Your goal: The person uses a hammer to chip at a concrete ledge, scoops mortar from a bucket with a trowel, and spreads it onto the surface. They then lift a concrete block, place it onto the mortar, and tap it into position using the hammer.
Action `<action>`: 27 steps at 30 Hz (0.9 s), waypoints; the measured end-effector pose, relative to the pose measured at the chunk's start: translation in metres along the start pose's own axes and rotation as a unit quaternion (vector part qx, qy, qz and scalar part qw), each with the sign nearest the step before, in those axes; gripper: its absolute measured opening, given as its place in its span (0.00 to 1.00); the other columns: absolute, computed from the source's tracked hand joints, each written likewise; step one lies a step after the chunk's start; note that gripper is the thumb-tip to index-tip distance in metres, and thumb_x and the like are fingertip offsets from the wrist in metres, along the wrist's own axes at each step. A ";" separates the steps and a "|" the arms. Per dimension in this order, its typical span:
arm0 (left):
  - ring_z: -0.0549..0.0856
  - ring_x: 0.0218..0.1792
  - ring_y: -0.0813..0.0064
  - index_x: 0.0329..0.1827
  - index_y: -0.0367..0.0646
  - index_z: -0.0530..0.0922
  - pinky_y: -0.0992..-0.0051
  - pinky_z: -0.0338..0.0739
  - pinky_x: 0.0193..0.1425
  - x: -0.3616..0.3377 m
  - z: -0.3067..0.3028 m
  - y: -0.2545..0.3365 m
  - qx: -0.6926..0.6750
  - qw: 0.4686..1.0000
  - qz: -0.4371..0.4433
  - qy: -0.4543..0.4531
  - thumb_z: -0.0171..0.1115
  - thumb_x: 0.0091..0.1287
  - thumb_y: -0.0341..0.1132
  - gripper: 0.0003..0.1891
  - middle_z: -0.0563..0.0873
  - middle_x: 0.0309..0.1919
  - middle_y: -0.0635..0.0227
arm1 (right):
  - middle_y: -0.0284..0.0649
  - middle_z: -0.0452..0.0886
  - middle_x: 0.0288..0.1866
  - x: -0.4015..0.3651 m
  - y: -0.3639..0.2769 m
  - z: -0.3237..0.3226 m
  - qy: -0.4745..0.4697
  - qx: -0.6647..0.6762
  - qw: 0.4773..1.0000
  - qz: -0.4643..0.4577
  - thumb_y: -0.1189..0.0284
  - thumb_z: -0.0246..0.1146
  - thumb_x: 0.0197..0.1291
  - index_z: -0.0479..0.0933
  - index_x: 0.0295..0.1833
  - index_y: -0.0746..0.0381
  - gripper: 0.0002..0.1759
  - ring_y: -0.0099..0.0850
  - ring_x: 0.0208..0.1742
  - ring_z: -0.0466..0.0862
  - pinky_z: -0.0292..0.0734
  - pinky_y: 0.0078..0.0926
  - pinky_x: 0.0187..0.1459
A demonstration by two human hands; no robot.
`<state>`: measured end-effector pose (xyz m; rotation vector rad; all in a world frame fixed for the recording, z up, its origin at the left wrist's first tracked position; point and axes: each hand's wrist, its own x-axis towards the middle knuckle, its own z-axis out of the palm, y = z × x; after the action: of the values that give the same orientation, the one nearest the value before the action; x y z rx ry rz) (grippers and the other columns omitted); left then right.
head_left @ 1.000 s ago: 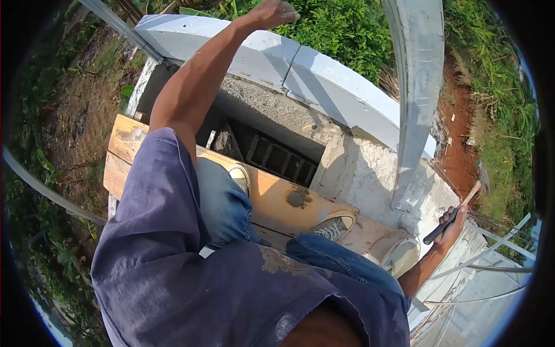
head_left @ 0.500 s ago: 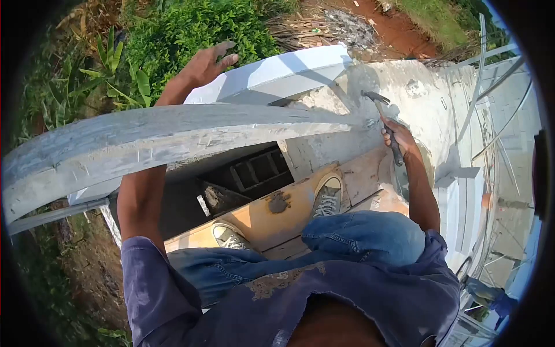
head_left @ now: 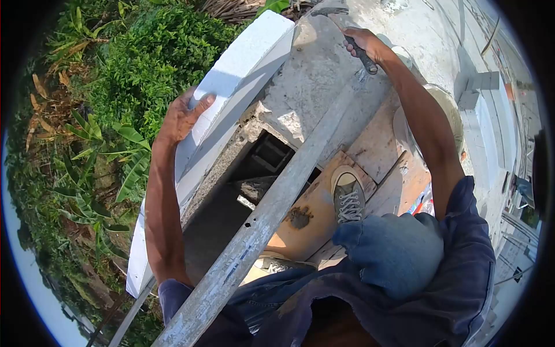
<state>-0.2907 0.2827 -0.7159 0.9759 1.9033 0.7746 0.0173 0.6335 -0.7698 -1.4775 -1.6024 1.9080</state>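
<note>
My left hand [head_left: 186, 117] rests on the white block [head_left: 236, 65] at the wall's outer edge, its thumb on the top face and its fingers apart over the far side. My right hand [head_left: 363, 46] is wrapped round the dark handle of a hammer [head_left: 365, 60], whose metal head lies over the grey concrete surface at the top of the view. A long grey beam [head_left: 248, 228] crosses diagonally between my arms, from the bottom left up to the concrete.
Below the beam, an open dark shaft [head_left: 211, 217] lies beside wooden planks [head_left: 376, 144] under my shoes. A round bucket [head_left: 445, 110] stands near my right forearm, with stacked pale blocks [head_left: 488, 121] to its right. Green plants and a drop lie beyond the wall.
My left hand has come down onto the white block. My right hand and the hammer appear farther up and left. The view has turned, and the beam now runs more steeply.
</note>
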 end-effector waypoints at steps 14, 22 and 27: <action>0.86 0.41 0.70 0.59 0.41 0.79 0.67 0.79 0.49 0.010 0.000 -0.013 0.041 0.999 0.014 0.020 0.67 0.58 0.64 0.37 0.88 0.40 0.59 | 0.28 0.72 0.27 -0.006 -0.008 0.027 -0.184 -0.205 0.961 0.016 0.59 0.57 0.71 0.68 0.69 0.61 0.27 0.16 0.21 0.70 0.68 0.15 0.19; 0.85 0.42 0.72 0.59 0.40 0.78 0.69 0.79 0.49 0.002 -0.001 -0.003 -0.020 1.000 -0.012 -0.006 0.71 0.56 0.62 0.38 0.88 0.43 0.61 | 0.29 0.72 0.25 -0.016 0.011 0.032 -0.123 -0.151 0.981 0.015 0.59 0.59 0.69 0.68 0.69 0.61 0.28 0.18 0.19 0.69 0.67 0.17 0.20; 0.85 0.40 0.70 0.54 0.38 0.81 0.67 0.79 0.45 -0.020 -0.012 -0.017 0.039 0.998 -0.020 0.052 0.68 0.53 0.68 0.41 0.87 0.39 0.60 | 0.30 0.72 0.23 -0.074 0.043 0.034 0.031 -0.078 0.996 -0.040 0.59 0.59 0.69 0.70 0.68 0.61 0.27 0.19 0.19 0.71 0.69 0.19 0.21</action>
<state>-0.2997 0.2550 -0.7159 0.9578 2.0516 0.7444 0.0415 0.5447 -0.7709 -1.4918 -1.7894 1.7111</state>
